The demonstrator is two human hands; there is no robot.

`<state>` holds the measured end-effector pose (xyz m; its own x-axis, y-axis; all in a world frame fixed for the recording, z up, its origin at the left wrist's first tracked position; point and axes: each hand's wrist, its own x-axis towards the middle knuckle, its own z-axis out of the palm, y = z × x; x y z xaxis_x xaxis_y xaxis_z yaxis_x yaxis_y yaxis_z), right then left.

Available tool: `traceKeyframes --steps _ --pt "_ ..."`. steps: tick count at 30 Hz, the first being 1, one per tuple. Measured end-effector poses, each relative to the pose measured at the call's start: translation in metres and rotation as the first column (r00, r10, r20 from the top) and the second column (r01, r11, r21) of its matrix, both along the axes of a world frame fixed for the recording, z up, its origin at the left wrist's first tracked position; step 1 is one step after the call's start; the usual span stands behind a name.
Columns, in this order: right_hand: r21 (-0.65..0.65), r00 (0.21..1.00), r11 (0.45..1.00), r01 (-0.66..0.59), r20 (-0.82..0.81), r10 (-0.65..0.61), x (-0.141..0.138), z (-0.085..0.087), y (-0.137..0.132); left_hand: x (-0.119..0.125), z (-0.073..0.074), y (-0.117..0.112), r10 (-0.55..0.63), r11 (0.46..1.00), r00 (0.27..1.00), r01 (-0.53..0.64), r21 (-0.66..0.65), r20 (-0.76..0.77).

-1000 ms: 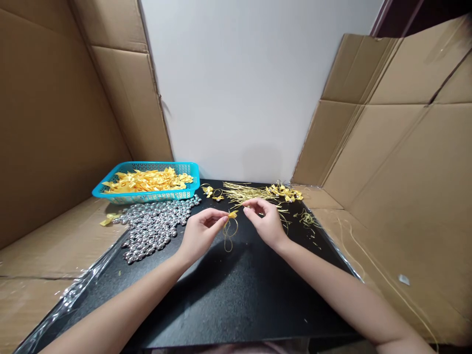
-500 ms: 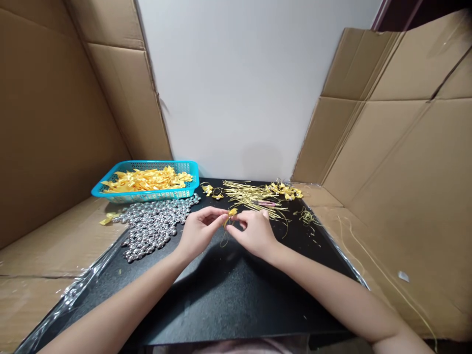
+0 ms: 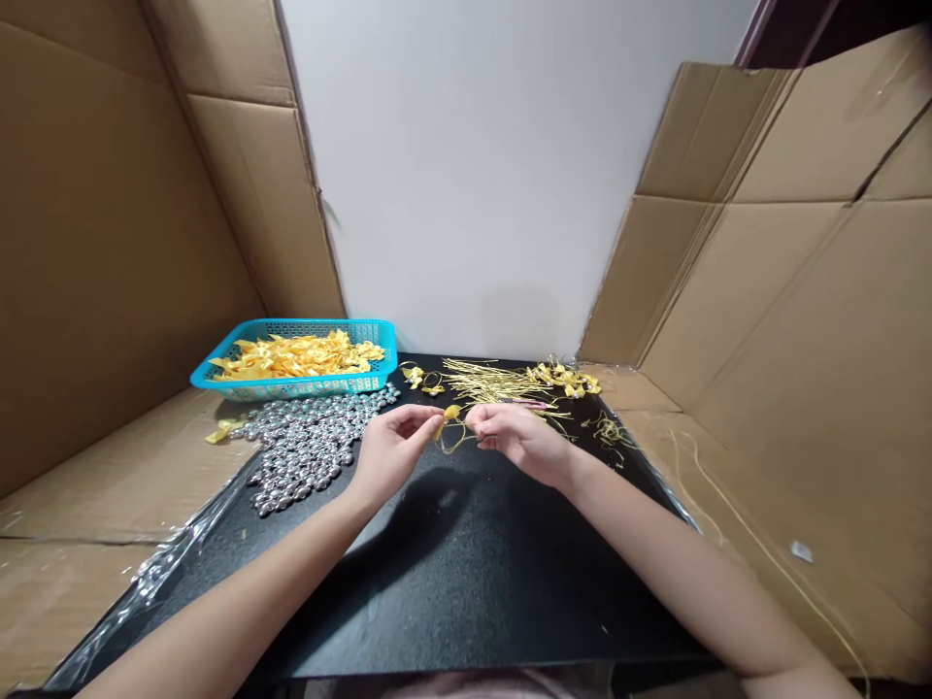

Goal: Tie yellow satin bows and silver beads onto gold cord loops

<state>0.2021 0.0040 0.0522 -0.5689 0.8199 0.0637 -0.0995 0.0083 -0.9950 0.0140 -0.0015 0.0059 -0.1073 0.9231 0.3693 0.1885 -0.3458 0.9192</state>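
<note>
Between thumb and fingertips, my left hand pinches a small yellow ribbon bow above the black table. A thin gold cord hangs from the bow in a loop and runs toward my right hand. That hand's fingers are closed at the cord's end, just right of the bow. Behind the hands lies a loose pile of cut gold cords, with a pink-handled tool partly hidden on it. Silver beads are spread to the left of my left hand.
A blue plastic basket of yellow ribbon bows stands at back left. Corded bows with beads are heaped at back right, and a couple more lie beside the basket. Cord scraps are at right. Cardboard walls flank the table.
My right hand has drawn a little away from the bow and turned, with the cord loop now stretched sideways between the hands. The left hand keeps its pinch on the bow.
</note>
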Motion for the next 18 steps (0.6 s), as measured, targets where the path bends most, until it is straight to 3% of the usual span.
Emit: traceKeyframes --steps 6,12,14,16,18 --pt "0.247 0.997 0.967 -0.068 0.054 0.056 0.017 0.019 -0.002 0.000 -0.002 0.002 -0.004 1.000 1.000 0.005 -0.013 0.011" --pt "0.557 0.965 0.826 -0.094 0.254 -0.062 0.013 0.025 -0.030 0.002 -0.002 0.001 -0.020 0.999 0.999 0.022 -0.034 0.051" --pt "0.523 0.971 0.851 -0.047 0.224 -0.084 0.009 0.025 -0.038 0.002 -0.002 0.000 -0.031 0.999 0.997 0.033 -0.028 0.068" --pt "0.418 0.981 0.903 0.100 0.112 -0.160 0.007 0.023 -0.039 0.001 -0.001 0.000 -0.027 0.999 0.997 0.029 -0.026 0.067" --pt "0.301 0.960 0.918 0.260 0.019 -0.278 0.009 0.021 -0.033 0.001 -0.001 0.000 -0.009 0.999 0.998 0.011 -0.033 0.061"
